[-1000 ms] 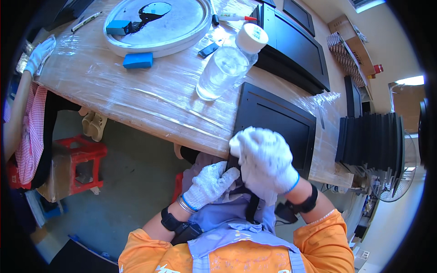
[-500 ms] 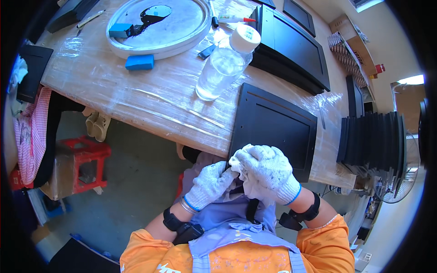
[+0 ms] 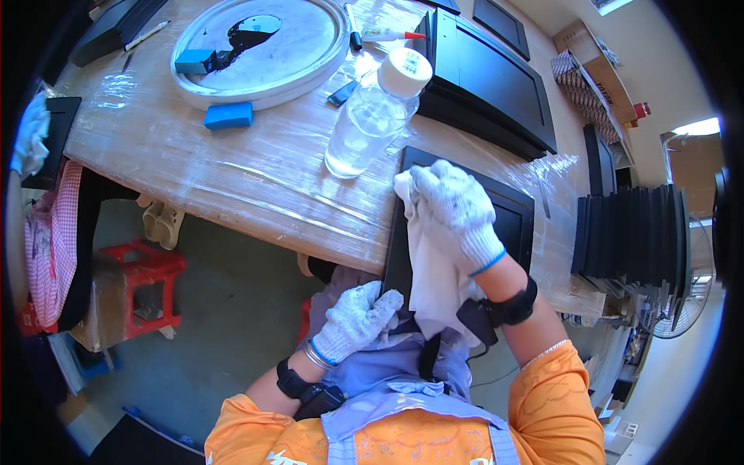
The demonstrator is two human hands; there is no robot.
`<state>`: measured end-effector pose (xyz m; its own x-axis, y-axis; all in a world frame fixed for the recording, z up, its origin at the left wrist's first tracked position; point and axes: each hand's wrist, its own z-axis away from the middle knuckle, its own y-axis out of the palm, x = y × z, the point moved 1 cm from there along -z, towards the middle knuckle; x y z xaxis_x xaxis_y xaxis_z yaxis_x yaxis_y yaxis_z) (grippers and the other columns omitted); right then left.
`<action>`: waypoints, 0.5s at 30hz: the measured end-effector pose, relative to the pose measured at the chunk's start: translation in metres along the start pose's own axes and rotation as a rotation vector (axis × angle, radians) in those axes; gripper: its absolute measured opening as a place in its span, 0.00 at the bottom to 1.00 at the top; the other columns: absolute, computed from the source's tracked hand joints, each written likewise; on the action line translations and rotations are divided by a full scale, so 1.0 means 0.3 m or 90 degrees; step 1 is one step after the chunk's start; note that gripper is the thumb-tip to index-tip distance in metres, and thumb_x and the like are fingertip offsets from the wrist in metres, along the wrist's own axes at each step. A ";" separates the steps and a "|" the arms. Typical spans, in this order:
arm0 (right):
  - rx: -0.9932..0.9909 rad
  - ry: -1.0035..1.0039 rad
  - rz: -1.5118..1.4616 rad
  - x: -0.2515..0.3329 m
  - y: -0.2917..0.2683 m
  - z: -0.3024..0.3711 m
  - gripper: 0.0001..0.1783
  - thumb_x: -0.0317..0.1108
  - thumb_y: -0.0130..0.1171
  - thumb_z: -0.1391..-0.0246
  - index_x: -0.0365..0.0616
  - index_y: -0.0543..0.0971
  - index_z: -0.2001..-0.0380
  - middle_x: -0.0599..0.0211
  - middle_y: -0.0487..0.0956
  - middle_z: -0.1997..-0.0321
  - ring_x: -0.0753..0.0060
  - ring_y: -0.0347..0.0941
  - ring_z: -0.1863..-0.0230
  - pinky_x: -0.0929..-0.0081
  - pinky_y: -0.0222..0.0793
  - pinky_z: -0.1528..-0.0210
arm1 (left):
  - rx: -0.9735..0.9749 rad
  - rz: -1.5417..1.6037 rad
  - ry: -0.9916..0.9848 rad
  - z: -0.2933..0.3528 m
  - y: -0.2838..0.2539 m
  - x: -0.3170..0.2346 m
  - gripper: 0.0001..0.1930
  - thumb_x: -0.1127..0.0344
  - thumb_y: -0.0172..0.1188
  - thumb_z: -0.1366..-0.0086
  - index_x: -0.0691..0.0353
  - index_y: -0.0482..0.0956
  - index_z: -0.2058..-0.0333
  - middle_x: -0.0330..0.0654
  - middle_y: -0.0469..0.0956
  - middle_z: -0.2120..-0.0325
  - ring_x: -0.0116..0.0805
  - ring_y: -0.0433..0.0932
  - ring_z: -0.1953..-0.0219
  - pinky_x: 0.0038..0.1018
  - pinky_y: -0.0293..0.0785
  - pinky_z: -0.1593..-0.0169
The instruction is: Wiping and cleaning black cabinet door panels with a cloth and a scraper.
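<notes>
A black framed panel (image 3: 513,221) lies at the table's near edge, partly hidden by my right arm and the cloth. My right hand (image 3: 456,205), in a speckled white knit glove, is closed on a white cloth (image 3: 434,275) and presses it along the panel's left side. The cloth hangs down toward my lap. At the panel's near left corner, my left hand (image 3: 356,319), gloved alike, is closed with thumb and fingers around the edge. A clear bottle (image 3: 364,128) with a white cap stands just beyond the panel's left side.
A round white lid (image 3: 263,46) bears a black puddle and a blue sponge block; another blue block (image 3: 229,115) lies beside it. Stacked black panels (image 3: 488,77) lie beyond; more panels (image 3: 632,236) stand upright at right. A co-worker's gloved hand (image 3: 32,136) is at far left.
My right hand has slid away from me along the panel's left side, drawing the cloth out longer. My left hand has shifted slightly nearer to me at the corner.
</notes>
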<state>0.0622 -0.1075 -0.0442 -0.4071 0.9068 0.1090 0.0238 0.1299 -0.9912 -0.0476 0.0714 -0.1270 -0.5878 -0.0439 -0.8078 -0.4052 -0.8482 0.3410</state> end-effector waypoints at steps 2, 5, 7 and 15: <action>0.063 0.038 0.020 0.034 -0.009 -0.001 0.21 0.29 0.59 0.50 0.44 0.76 0.50 0.56 0.77 0.60 0.51 0.76 0.58 0.61 0.72 0.57 | -0.001 -0.008 0.004 0.001 -0.012 0.004 0.15 0.55 0.57 0.29 0.63 0.78 0.66 0.40 0.78 0.80 0.25 0.76 0.80 0.27 0.74 0.75; 0.045 -0.034 -0.034 0.097 0.001 0.143 0.22 0.31 0.60 0.50 0.45 0.77 0.49 0.56 0.79 0.56 0.53 0.78 0.55 0.63 0.75 0.54 | -0.030 -0.105 0.019 -0.003 -0.006 -0.008 0.15 0.55 0.57 0.29 0.62 0.77 0.67 0.36 0.78 0.81 0.22 0.76 0.81 0.20 0.72 0.77; -0.006 -0.040 0.007 0.084 0.018 0.161 0.17 0.36 0.61 0.51 0.48 0.76 0.56 0.60 0.77 0.62 0.56 0.77 0.60 0.62 0.75 0.60 | -0.023 -0.048 0.051 -0.002 0.006 -0.003 0.17 0.52 0.56 0.29 0.61 0.77 0.67 0.39 0.78 0.80 0.24 0.75 0.81 0.24 0.72 0.76; -0.056 0.034 0.053 0.051 0.029 0.031 0.12 0.37 0.58 0.50 0.49 0.74 0.61 0.59 0.76 0.63 0.56 0.77 0.60 0.62 0.74 0.61 | -0.012 0.004 0.031 0.004 -0.007 0.035 0.14 0.55 0.56 0.29 0.61 0.77 0.66 0.36 0.78 0.80 0.22 0.75 0.80 0.20 0.71 0.77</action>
<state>0.0477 -0.0961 -0.0519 -0.3507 0.9359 0.0324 0.1359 0.0851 -0.9871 -0.0538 0.0733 -0.1355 -0.5558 -0.0746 -0.8280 -0.3882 -0.8574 0.3379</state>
